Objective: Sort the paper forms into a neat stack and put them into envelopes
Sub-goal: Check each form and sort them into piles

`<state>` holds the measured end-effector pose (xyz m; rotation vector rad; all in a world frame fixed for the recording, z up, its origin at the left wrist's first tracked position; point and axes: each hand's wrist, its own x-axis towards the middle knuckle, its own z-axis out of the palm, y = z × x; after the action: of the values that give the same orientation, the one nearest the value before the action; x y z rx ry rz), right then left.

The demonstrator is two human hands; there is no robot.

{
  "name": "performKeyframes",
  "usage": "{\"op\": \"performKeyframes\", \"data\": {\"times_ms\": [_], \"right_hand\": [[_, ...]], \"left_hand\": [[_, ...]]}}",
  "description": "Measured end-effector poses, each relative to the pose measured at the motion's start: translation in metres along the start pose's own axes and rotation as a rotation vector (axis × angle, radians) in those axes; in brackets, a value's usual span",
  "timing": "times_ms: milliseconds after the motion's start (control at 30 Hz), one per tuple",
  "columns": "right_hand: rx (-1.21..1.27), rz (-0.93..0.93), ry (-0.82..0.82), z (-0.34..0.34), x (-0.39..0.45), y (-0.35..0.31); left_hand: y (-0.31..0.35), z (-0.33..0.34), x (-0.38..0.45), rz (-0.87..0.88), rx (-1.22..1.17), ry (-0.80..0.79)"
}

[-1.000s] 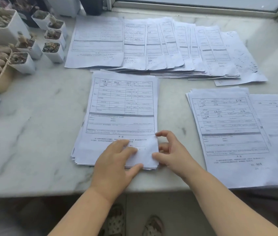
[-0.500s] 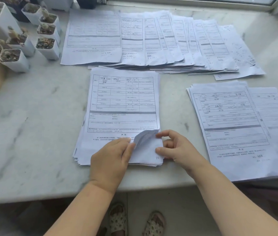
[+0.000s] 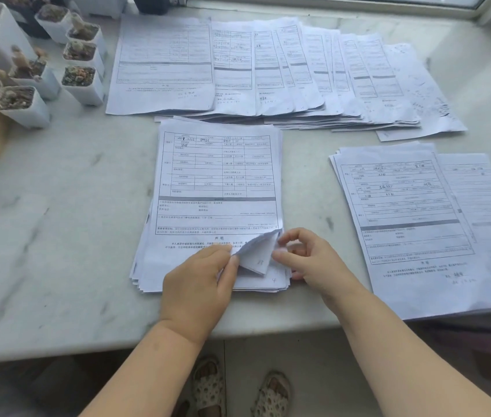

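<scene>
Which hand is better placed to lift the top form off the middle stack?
Left, probably. The left hand already holds the top form's folded-up lower right corner. The right hand is beside the stack's edge, fingers curled, not clearly gripping that sheet.

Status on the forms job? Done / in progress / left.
Done: part-sorted only. A centre stack and a right stack lie on the marble counter.
In hand: left hand folds up the centre stack's top sheet corner; right hand curled beside it.
Left: fanned forms at the back remain spread. No envelopes visible.
</scene>
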<state>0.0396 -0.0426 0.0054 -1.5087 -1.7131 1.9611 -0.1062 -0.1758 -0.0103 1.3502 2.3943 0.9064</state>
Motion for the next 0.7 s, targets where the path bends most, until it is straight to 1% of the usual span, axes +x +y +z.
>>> {"op": "performKeyframes", "data": {"times_ms": [67, 133, 233, 400, 500, 633, 700], "right_hand": [[0.029, 0.06, -0.059, 0.0, -0.002, -0.005], [0.015, 0.135, -0.076, 0.003, -0.001, -0.011], [-0.03, 0.194, -0.029, 0.012, -0.002, -0.018], [0.008, 0.168, 0.066, 0.024, -0.003, -0.016], [0.0, 0.147, 0.07, 0.024, -0.006, -0.013], [-0.013, 0.176, 0.039, 0.018, -0.008, -0.014], [-0.006, 0.191, 0.037, 0.017, -0.008, -0.016]], "left_hand": [[-0.001, 0.0, 0.0, 0.009, -0.002, -0.002], [-0.002, 0.001, -0.001, 0.022, 0.015, -0.014], [-0.003, 0.001, -0.001, 0.008, 0.002, -0.04], [-0.002, -0.004, 0.001, -0.023, -0.006, -0.106], [0.0, -0.008, 0.006, -0.073, -0.027, -0.124], [0.002, -0.013, 0.016, -0.229, -0.089, -0.151], [0.004, -0.014, 0.019, -0.256, -0.101, -0.169]]}}
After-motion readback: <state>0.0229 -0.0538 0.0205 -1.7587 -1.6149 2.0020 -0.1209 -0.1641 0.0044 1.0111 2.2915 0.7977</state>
